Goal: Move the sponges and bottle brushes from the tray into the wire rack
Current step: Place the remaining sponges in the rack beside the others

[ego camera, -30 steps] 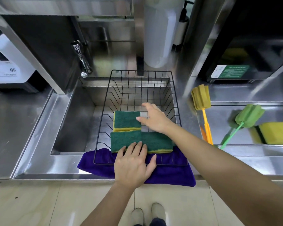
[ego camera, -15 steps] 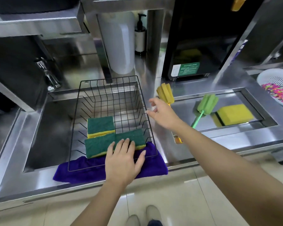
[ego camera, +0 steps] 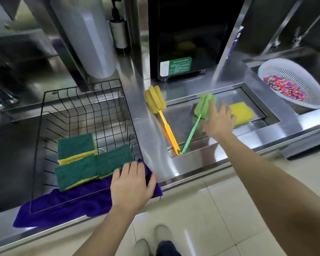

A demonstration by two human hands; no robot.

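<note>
A black wire rack (ego camera: pixel 50 111) stands in the sink at left, holding three green-and-yellow sponges (ego camera: pixel 76 145). My left hand (ego camera: pixel 132 183) rests flat on the rack's near right corner, over a purple cloth. On the right, a recessed steel tray (ego camera: pixel 257 108) holds a yellow bottle brush (ego camera: pixel 154 102), a green bottle brush (ego camera: pixel 203 106) and a yellow sponge (ego camera: pixel 241 113). My right hand (ego camera: pixel 218 121) hovers with spread fingers over the tray, between the green brush head and the yellow sponge, holding nothing.
A purple cloth (ego camera: pixel 63 204) lies under the rack's front edge. A white colander (ego camera: pixel 292 82) with colourful bits sits at far right. A black appliance (ego camera: pixel 187 37), a pump bottle (ego camera: pixel 118 32) and a white container (ego camera: pixel 89 39) stand behind. A tap (ego camera: pixel 0 100) is at left.
My right hand has moved right from the rack's edge to above the tray near the green brush. My view has swung right. The left hand has slid to the rack's right corner.
</note>
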